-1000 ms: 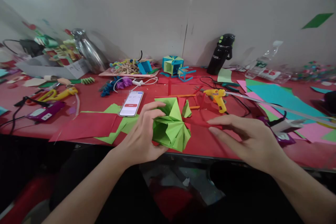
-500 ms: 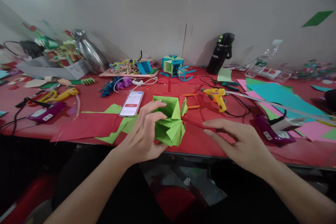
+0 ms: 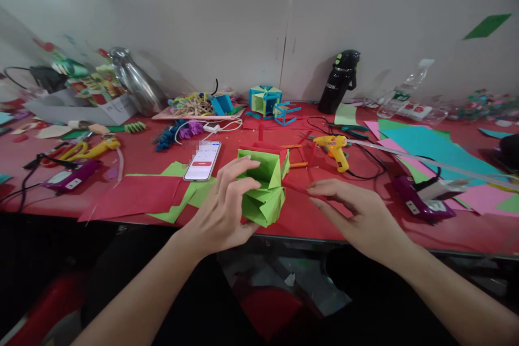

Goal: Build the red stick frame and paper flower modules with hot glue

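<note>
A folded light-green paper piece [image 3: 264, 206], with box-like pockets and pleats, is gripped by my left hand [image 3: 227, 205], its fingers curled over the left side and the thumb underneath. My right hand [image 3: 352, 211] pinches a thin red paper strip [image 3: 298, 189] between thumb and forefinger. The strip's far end meets the right side of the green piece; whether it is attached there I cannot tell. Just beyond lie red and orange stick frames [image 3: 298, 155]. A yellow glue gun [image 3: 334, 150] rests past my right hand.
On the red table, a phone [image 3: 203, 160] and red paper sheets [image 3: 138, 194] lie to the left. At the back stand a blue-green paper model [image 3: 265, 101], a black bottle [image 3: 339, 82] and a steel jug [image 3: 138, 82]. A purple power socket [image 3: 424, 200] sits at right, by coloured paper.
My right hand has shifted slightly left with the red strip, nearer the green paper piece. The left hand keeps its hold almost unmoved.
</note>
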The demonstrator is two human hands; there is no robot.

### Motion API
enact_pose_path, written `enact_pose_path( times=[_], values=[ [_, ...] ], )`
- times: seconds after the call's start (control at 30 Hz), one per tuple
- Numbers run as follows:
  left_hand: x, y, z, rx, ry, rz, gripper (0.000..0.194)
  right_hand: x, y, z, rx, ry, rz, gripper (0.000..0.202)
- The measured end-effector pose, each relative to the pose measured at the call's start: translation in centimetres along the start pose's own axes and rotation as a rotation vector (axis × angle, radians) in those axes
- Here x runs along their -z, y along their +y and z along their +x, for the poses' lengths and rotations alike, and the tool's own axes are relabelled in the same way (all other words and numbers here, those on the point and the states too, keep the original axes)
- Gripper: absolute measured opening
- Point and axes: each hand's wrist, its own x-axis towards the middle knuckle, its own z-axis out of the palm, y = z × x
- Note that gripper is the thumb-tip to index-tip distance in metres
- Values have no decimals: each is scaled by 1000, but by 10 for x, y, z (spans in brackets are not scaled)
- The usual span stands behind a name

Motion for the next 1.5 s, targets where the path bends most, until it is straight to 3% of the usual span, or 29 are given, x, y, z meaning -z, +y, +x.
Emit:
enact_pose_path(
  times=[0.33,0.53,0.6,0.67,0.73,0.9,1.1,1.3,1.5],
  values=[
    [-6,3,-1,-17,-10,-2,65,-3,7,1,-199,-17,198,20],
    [8,0,1,32,-39,-160,116,-4,27,11,-331,49,505,27],
    [16,-4,0,103,17,-221,108,-5,34,12,-398,56,587,31],
    [23,-10,-1,176,45,-256,89,-7,40,11,-452,65,653,34],
    [27,-16,-2,242,-22,-284,78,-9,45,9,-485,70,715,35],
    [18,-25,-5,350,-231,-317,75,-15,58,7,-492,84,791,30],
    [1,-34,-9,349,-226,-379,64,-19,62,5,-448,53,681,32],
    [-1,-34,-8,397,-216,-459,47,-15,50,7,-338,-4,500,28],
    [-1,-33,-7,385,-221,-456,47,-12,45,10,-264,-50,418,22]
  ],
)
